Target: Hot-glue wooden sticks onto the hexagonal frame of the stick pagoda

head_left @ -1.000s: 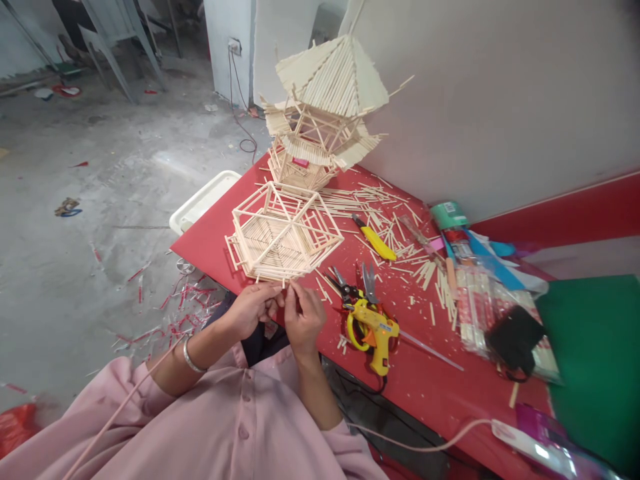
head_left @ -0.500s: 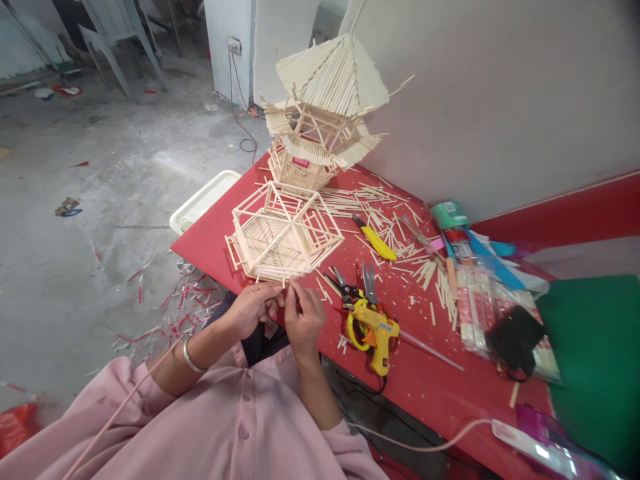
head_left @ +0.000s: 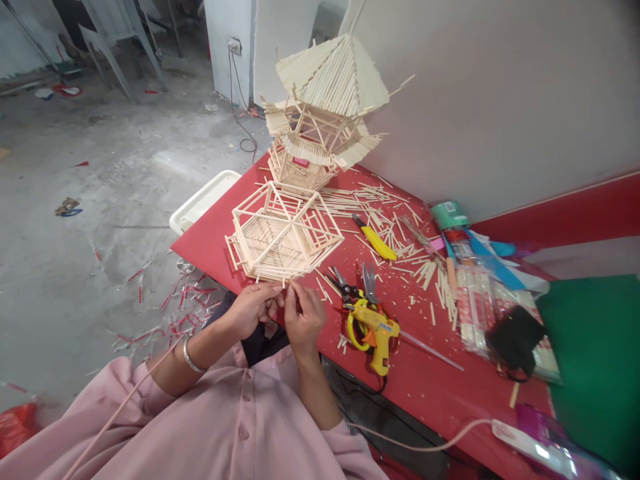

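Note:
A six-sided frame of thin wooden sticks (head_left: pixel 280 243), with a ribbed stick floor, lies near the left corner of the red table. At its near edge, my left hand (head_left: pixel 255 308) is closed in a pinch on a short wooden stick (head_left: pixel 284 283). Close beside it, my right hand (head_left: pixel 303 320) pinches the same spot from the right, thumb and forefinger together. My fingertips partly hide the stick. Behind the frame stands a tiered stick pavilion (head_left: pixel 340 80) with a pointed, ribbed roof.
Right of my hands, a yellow glue gun (head_left: pixel 383 340) lies over scissors (head_left: pixel 370 283). A yellow utility knife (head_left: pixel 377 241) and loose sticks (head_left: pixel 370 200) spread over the red table (head_left: pixel 425 400). Stick packs (head_left: pixel 480 303) and a black pouch (head_left: pixel 517 340) lie farther right. A pale cable (head_left: pixel 425 448) crosses the front.

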Demonstrator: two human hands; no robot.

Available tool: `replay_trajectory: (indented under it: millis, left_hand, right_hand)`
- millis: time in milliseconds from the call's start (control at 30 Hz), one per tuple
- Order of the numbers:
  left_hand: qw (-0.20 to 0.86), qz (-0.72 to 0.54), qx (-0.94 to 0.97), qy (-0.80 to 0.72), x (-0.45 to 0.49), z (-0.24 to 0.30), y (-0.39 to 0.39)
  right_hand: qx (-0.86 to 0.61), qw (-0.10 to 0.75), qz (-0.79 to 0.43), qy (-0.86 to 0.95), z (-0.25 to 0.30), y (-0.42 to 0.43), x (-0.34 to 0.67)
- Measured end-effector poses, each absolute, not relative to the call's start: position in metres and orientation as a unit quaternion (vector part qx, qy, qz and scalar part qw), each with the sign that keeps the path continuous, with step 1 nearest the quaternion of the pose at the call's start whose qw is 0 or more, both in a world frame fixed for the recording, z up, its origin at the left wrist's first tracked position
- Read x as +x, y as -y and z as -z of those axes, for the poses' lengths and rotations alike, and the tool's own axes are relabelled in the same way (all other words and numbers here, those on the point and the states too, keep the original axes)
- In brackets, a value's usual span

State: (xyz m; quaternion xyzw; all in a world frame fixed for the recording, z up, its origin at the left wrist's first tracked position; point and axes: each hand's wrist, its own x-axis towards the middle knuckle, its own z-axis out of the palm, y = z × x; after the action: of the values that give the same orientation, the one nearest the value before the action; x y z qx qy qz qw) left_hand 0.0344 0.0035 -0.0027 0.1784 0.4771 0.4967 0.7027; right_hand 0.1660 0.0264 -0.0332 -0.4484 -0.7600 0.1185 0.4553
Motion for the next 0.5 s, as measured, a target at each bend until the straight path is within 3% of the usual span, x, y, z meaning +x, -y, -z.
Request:
replay_trajectory:
  millis: [500]
  left_hand:
    - [0.702,-0.496,0.175,-0.480,0.0347,0.0026,-0.0038]
  right_hand:
    - [-0.459,0.449,-0.125,0.756,0.0331,-0.0267,0.1657]
